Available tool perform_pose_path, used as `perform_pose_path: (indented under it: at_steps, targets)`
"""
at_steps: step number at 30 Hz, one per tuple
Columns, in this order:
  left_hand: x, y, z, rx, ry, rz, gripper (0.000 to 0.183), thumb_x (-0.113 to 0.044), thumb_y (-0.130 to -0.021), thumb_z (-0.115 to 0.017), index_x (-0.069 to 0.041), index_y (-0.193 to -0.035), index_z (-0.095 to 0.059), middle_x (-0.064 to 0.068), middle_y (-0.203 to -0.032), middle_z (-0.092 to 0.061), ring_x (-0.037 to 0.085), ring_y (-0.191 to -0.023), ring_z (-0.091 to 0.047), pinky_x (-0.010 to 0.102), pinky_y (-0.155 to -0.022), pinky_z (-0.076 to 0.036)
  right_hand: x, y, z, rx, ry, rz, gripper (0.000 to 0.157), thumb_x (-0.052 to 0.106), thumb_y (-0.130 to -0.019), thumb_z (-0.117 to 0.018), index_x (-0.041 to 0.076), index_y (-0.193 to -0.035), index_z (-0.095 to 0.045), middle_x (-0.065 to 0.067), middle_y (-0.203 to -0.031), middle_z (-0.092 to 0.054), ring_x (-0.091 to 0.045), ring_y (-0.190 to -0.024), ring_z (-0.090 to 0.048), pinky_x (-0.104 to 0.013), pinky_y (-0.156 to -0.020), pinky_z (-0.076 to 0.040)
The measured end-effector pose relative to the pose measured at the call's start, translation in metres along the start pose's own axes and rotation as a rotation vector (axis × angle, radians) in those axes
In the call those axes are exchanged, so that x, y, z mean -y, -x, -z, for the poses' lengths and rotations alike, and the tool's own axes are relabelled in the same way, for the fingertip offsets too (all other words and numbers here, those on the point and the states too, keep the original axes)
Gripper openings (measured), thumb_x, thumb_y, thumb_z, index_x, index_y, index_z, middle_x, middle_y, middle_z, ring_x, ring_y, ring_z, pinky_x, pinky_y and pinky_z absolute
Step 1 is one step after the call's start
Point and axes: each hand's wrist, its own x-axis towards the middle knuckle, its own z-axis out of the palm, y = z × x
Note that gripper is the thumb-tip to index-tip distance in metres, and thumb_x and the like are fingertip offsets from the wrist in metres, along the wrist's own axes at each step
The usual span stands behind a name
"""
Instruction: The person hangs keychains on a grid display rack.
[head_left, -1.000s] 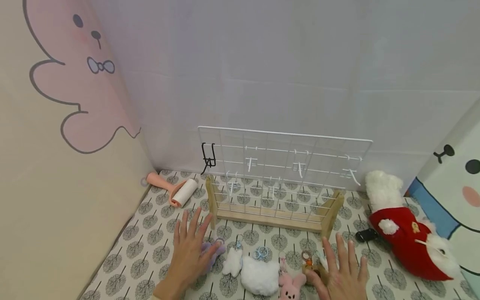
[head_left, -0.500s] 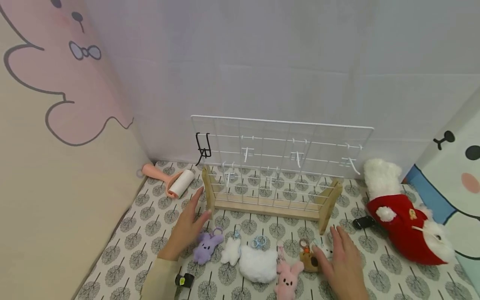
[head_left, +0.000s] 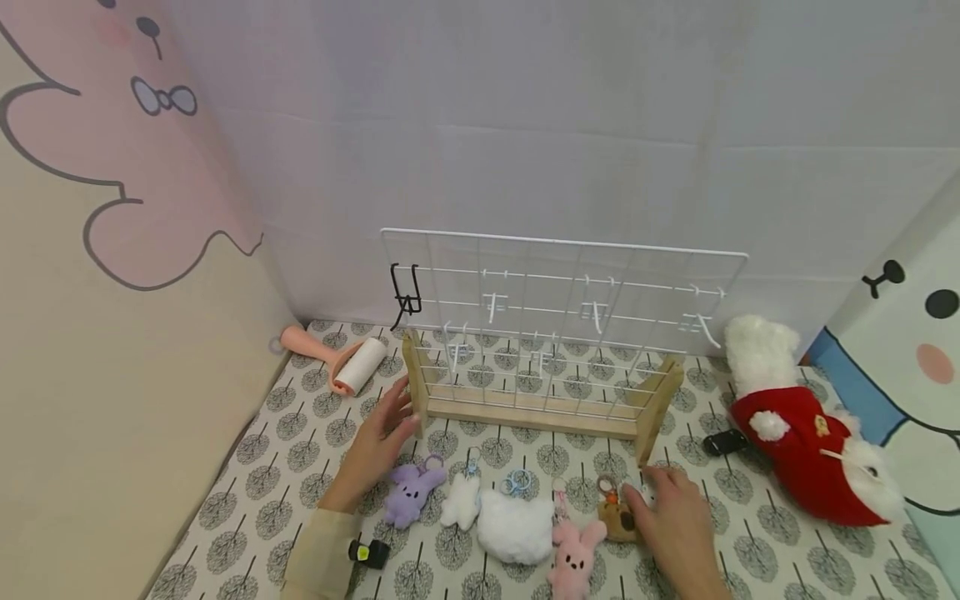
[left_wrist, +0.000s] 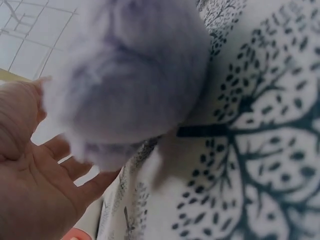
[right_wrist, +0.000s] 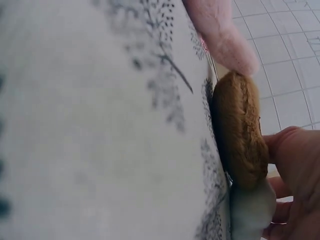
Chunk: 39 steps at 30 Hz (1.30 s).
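My left hand [head_left: 382, 437] is beside the left wooden foot [head_left: 414, 379] of a white wire grid rack [head_left: 562, 321], its fingers loosely bent and holding nothing. Nearest it on the table lies a purple bunny plush keychain [head_left: 408, 494], which fills much of the left wrist view [left_wrist: 135, 75]. My right hand [head_left: 678, 517] hovers low around a small white plush [head_left: 648, 493], mostly hidden by the fingers; whether they touch is unclear. Left of the thumb lies a brown plush keychain [head_left: 617, 522], also in the right wrist view [right_wrist: 239, 130].
Between the hands lie a slim white plush [head_left: 460, 500], a fluffy white one [head_left: 516, 527] and a pink bunny [head_left: 576, 560]. Hooks hang on the grid, one black [head_left: 406, 296]. A lint roller [head_left: 333, 360] lies back left, a red-clothed plush [head_left: 802, 450] at right.
Both hands have drawn off from their spread pose over the plushes. The left moved up toward the rack's foot, uncovering the purple bunny; the right's fingers bent down by the small white plush.
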Motion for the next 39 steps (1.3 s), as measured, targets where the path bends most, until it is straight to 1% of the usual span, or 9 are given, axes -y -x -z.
perform_pose_path:
  at_steps: [4, 9, 13, 17, 24, 27, 31, 34, 39]
  targets:
    - [0.006, -0.001, 0.001, 0.041, 0.077, -0.028, 0.07, -0.015, -0.11, -0.059, -0.02, -0.17, -0.024, 0.027, -0.164, -0.039, 0.048, -0.143, -0.049, 0.046, -0.111, -0.049, 0.001, -0.005, -0.004, -0.001, 0.031, -0.009, 0.05, 0.032, -0.095, -0.077, -0.006, -0.127, -0.07, -0.03, -0.123, -0.064, -0.051, -0.111, -0.061, -0.068, -0.091, -0.048]
    - [0.01, -0.001, 0.0, 0.076, 0.117, -0.046, 0.071, -0.012, -0.11, -0.058, -0.02, -0.17, -0.023, 0.026, -0.166, -0.035, 0.049, -0.144, -0.047, 0.031, -0.109, -0.049, 0.003, -0.006, -0.007, -0.038, 0.049, -0.004, 0.04, 0.027, -0.092, -0.08, -0.003, -0.118, -0.074, -0.027, -0.117, -0.066, -0.048, -0.108, -0.062, -0.066, -0.089, -0.049]
    - [0.009, -0.002, 0.002, 0.083, 0.122, -0.043, 0.072, -0.014, -0.109, -0.059, -0.025, -0.17, -0.022, 0.021, -0.169, -0.032, 0.046, -0.145, -0.046, 0.03, -0.11, -0.048, 0.005, -0.007, -0.009, -0.074, 0.037, 0.01, 0.031, 0.022, -0.09, -0.082, -0.001, -0.11, -0.076, -0.023, -0.111, -0.069, -0.046, -0.104, -0.064, -0.065, -0.086, -0.05]
    - [0.007, -0.001, 0.004, 0.085, 0.113, -0.039, 0.072, -0.015, -0.109, -0.059, -0.025, -0.17, -0.021, 0.02, -0.169, -0.032, 0.046, -0.146, -0.046, 0.039, -0.111, -0.048, 0.006, -0.01, -0.011, -0.097, 0.037, 0.03, 0.024, 0.019, -0.089, -0.083, 0.001, -0.102, -0.077, -0.02, -0.103, -0.07, -0.044, -0.098, -0.065, -0.064, -0.083, -0.052]
    - [0.012, 0.004, 0.001, 0.084, 0.117, 0.016, 0.07, -0.019, -0.11, -0.058, -0.027, -0.17, -0.023, 0.017, -0.169, -0.033, 0.043, -0.148, -0.044, 0.023, -0.111, -0.044, 0.006, -0.014, -0.01, -0.056, 0.046, 0.014, 0.017, 0.017, -0.089, -0.083, 0.003, -0.09, -0.074, -0.016, -0.094, -0.071, -0.042, -0.091, -0.064, -0.063, -0.079, -0.052]
    - [0.012, 0.007, 0.0, 0.088, 0.106, 0.04, 0.07, -0.023, -0.111, -0.058, -0.028, -0.17, -0.022, 0.015, -0.17, -0.032, 0.042, -0.149, -0.043, 0.023, -0.111, -0.043, 0.003, -0.013, -0.011, -0.033, -0.018, -0.024, 0.015, 0.017, -0.089, -0.082, 0.005, -0.087, -0.073, -0.014, -0.092, -0.072, -0.041, -0.091, -0.065, -0.062, -0.081, -0.052]
    - [0.012, 0.008, 0.001, 0.096, 0.097, 0.044, 0.069, -0.023, -0.111, -0.057, -0.027, -0.17, -0.021, 0.014, -0.171, -0.031, 0.041, -0.15, -0.043, 0.023, -0.111, -0.043, -0.003, -0.013, -0.005, 0.011, -0.173, -0.116, 0.016, 0.021, -0.092, -0.082, 0.006, -0.089, -0.076, -0.016, -0.099, -0.075, -0.041, -0.098, -0.068, -0.061, -0.087, -0.052]
    - [0.013, 0.008, 0.001, 0.098, 0.096, 0.029, 0.068, -0.022, -0.112, -0.055, -0.027, -0.17, -0.021, 0.014, -0.171, -0.031, 0.042, -0.15, -0.042, 0.024, -0.111, -0.043, -0.005, -0.015, 0.006, 0.043, -0.26, -0.179, 0.022, 0.027, -0.095, -0.08, 0.006, -0.096, -0.079, -0.015, -0.102, -0.077, -0.039, -0.099, -0.07, -0.059, -0.087, -0.053]
    - [0.013, 0.007, 0.002, 0.101, 0.088, 0.015, 0.067, -0.021, -0.112, -0.054, -0.026, -0.171, -0.021, 0.015, -0.171, -0.031, 0.042, -0.15, -0.042, 0.024, -0.112, -0.042, -0.002, -0.016, 0.031, 0.048, -0.291, -0.223, 0.035, 0.037, -0.097, -0.078, 0.003, -0.106, -0.081, -0.016, -0.104, -0.077, -0.035, -0.096, -0.069, -0.05, -0.081, -0.055]
